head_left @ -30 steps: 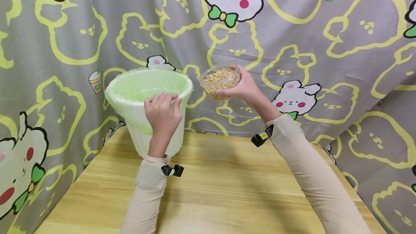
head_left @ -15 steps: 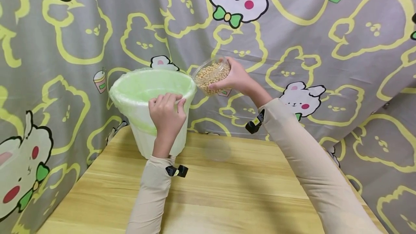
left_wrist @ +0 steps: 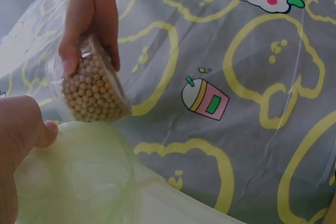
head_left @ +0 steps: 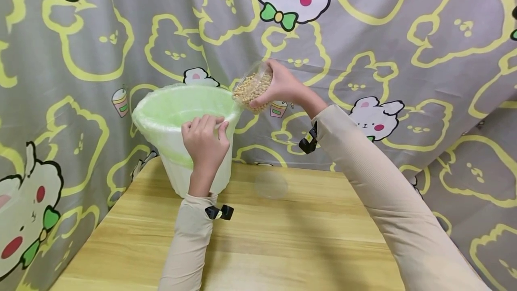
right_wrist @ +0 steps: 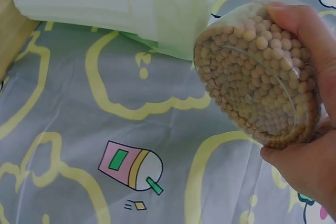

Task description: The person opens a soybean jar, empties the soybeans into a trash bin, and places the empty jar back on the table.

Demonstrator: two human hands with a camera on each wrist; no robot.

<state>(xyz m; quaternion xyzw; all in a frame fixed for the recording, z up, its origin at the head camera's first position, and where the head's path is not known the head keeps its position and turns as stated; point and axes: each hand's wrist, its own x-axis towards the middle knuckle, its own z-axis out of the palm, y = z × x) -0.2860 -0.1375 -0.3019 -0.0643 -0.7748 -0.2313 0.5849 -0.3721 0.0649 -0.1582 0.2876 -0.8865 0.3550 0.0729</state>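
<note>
A grey curtain (head_left: 404, 35) printed with yellow bear outlines and white cartoon animals hangs behind everything, beyond both sets of fingers. Below the arms lies the wooden surface (head_left: 282, 246), pale yellow with a visible grain. At its far left corner stands a white bin (head_left: 187, 140) lined with a light green bag (head_left: 177, 102), whose edge folds down over the rim. The left hand (head_left: 206, 143) rests on the near side of that rim, its fingers (head_left: 199, 122) curled over the bag's folded edge and gripping it, thumb on the outside. Just right of these fingers and a little higher, the right hand (head_left: 282, 86) holds a clear plastic bowl (head_left: 252, 86) of soybeans (right_wrist: 257, 72), with fingers wrapped round its base and thumb on its side. The bowl is tipped steeply with its open mouth toward the bin, its lower lip just above the bin's right rim. The beans are heaped against the lower wall.
</note>
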